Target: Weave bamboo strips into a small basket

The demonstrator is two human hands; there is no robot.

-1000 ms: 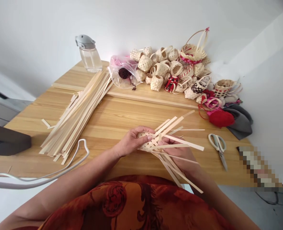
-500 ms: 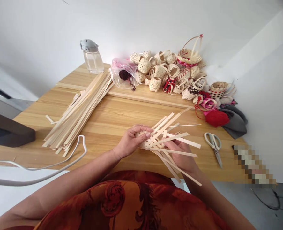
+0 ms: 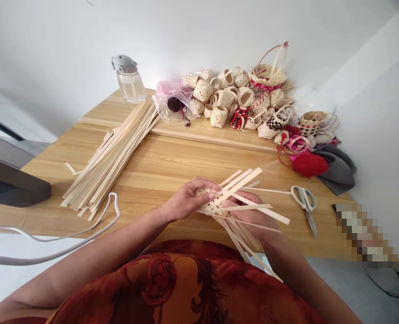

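A small half-woven basket of pale flat strips is held over the near edge of the wooden table. My left hand is wrapped round its woven end, thumb on top. My right hand grips it from below on the right, fingers closed among the loose strips that fan out toward the right and down to my lap.
A bundle of long flat strips lies at the left. Scissors lie at the right. Several finished little baskets, a plastic bag, a water bottle, red yarn and grey cloth sit at the back. A white cable loops near left.
The loose strips have shifted in my hands; the fan has swung slightly downward. Both hands stay on the basket at the same spot.
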